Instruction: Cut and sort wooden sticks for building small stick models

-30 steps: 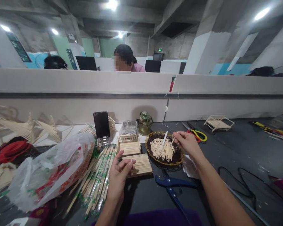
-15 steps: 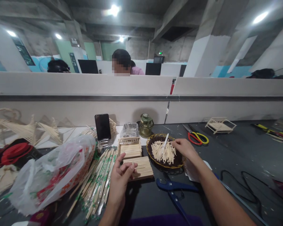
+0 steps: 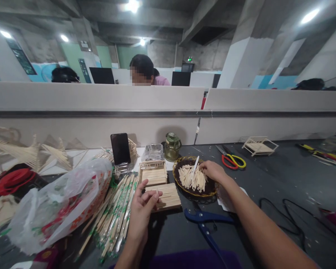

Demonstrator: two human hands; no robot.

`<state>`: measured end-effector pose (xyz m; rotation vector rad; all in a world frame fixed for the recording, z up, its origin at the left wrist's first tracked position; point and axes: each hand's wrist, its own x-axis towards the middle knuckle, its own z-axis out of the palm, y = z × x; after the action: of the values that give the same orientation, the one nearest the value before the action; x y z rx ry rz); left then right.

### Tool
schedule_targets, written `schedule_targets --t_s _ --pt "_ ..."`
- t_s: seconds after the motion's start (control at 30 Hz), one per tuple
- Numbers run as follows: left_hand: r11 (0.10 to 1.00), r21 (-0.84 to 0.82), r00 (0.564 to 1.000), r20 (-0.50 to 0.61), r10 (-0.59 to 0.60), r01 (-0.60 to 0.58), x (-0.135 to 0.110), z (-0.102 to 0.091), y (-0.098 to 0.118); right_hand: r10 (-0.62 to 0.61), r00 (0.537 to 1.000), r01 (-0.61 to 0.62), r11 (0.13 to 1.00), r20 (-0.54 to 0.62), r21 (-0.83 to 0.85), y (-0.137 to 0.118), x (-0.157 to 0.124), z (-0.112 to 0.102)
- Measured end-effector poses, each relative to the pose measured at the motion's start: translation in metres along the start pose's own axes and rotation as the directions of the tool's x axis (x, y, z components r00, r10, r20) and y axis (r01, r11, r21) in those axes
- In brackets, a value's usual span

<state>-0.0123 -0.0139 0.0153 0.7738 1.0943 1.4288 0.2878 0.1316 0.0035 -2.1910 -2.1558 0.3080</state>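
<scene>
My left hand [image 3: 146, 203] pinches a short wooden stick [image 3: 157, 189] between thumb and fingertips, just above a flat panel of wooden sticks [image 3: 172, 196]. Behind that panel stands a small stick-built piece with a railing [image 3: 153, 176]. My right hand [image 3: 212, 172] reaches over the rim of a woven basket [image 3: 182, 189], fingers drawn together at the right side of a heap of short cut sticks [image 3: 188, 177]. Its fingertips are partly hidden, so what they grip cannot be made out. A white pen-like tool [image 3: 195, 164] sticks up from the heap.
Blue-handled cutters [image 3: 205, 217] lie in front of the basket. Scissors [image 3: 233, 161] and a small stick frame [image 3: 259, 146] are to the right. Wrapped chopsticks [image 3: 120, 213], a plastic bag [image 3: 64, 205] and a phone [image 3: 120, 148] occupy the left. A green jar [image 3: 172, 147] stands behind.
The view has shifted slightly. My right hand has moved a little further in over the stick heap, while my left hand keeps its pinch on the short stick.
</scene>
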Motion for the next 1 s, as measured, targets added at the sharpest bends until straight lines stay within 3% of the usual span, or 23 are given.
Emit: schedule_targets --t_s 0.1,0.33,0.67,1.0 --pt "1.0 0.012 1.0 0.003 -0.003 0.003 0.001 0.0 0.0 -0.045 0.999 0.045 0.999 0.021 -0.009 -0.001 0.008 -0.002" --pt "1.0 0.016 1.0 0.025 0.001 -0.001 0.004 -0.004 -0.003 0.027 1.0 -0.027 0.994 0.001 -0.108 0.01 0.015 -0.004" --pt "1.0 0.008 1.0 0.012 -0.023 0.023 0.003 -0.001 -0.001 0.054 0.997 -0.064 0.977 -0.053 -0.202 -0.015 0.015 0.009" --pt "1.0 0.006 1.0 0.031 -0.001 0.001 0.003 -0.003 -0.002 0.108 0.994 -0.105 0.99 0.024 -0.098 0.004 0.012 -0.019"
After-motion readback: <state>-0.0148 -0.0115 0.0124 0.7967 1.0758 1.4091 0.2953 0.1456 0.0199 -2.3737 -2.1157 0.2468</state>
